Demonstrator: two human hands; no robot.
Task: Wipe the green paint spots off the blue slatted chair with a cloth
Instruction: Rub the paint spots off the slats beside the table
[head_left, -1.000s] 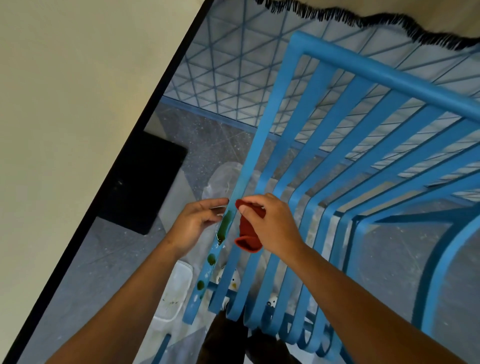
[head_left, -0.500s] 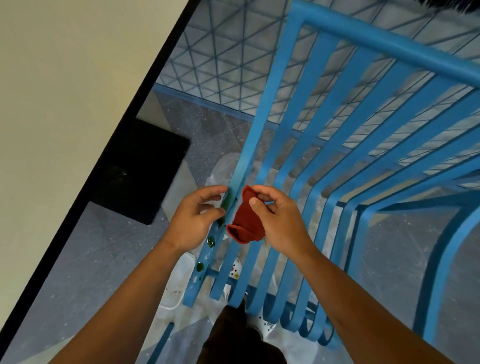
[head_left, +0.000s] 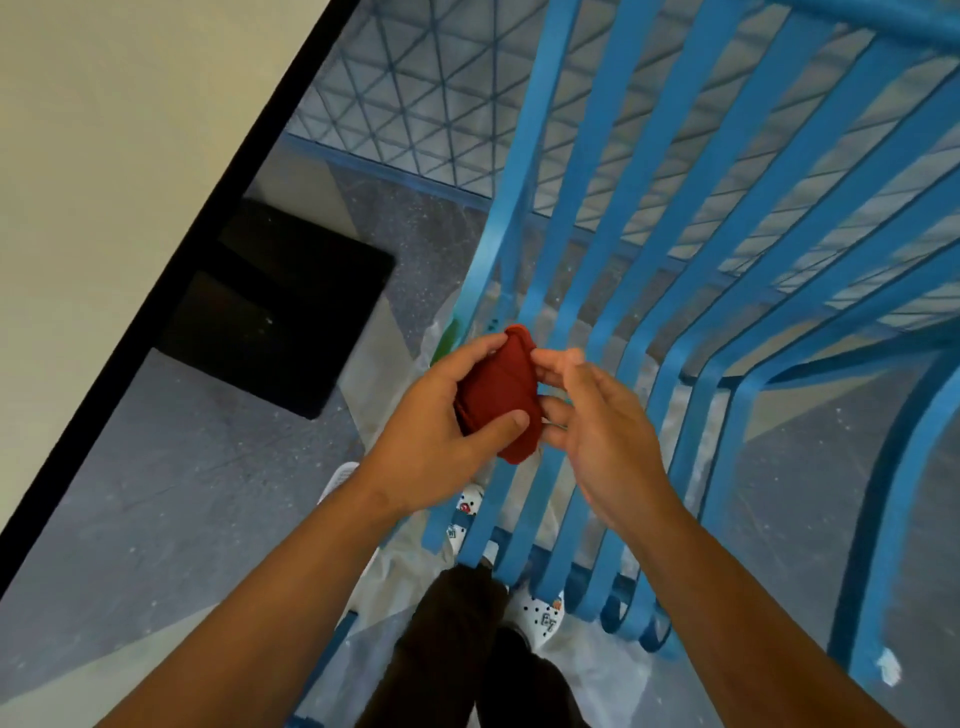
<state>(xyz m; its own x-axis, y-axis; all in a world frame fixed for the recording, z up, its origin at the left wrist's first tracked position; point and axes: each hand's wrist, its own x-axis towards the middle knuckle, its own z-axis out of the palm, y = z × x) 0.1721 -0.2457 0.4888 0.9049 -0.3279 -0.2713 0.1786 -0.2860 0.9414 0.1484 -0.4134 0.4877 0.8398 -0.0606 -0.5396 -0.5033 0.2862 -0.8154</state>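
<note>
The blue slatted chair fills the right of the head view, its slats running down towards me. A folded red cloth sits over the leftmost slats, and my left hand is shut on it, thumb across its front. My right hand is beside the cloth with its fingers spread, fingertips at the cloth's right edge. A green paint smear shows just left of the leftmost slat, above my left hand. The paint spots lower on that slat are hidden behind my left hand.
A cream wall with a black skirting runs along the left. A black mat lies on the grey floor. Pale sheeting lies under the chair. My feet in white shoes stand at the chair's front edge.
The red cloth has passed from my right hand to my left hand. My right hand has let go and opened. The view has moved closer to the chair.
</note>
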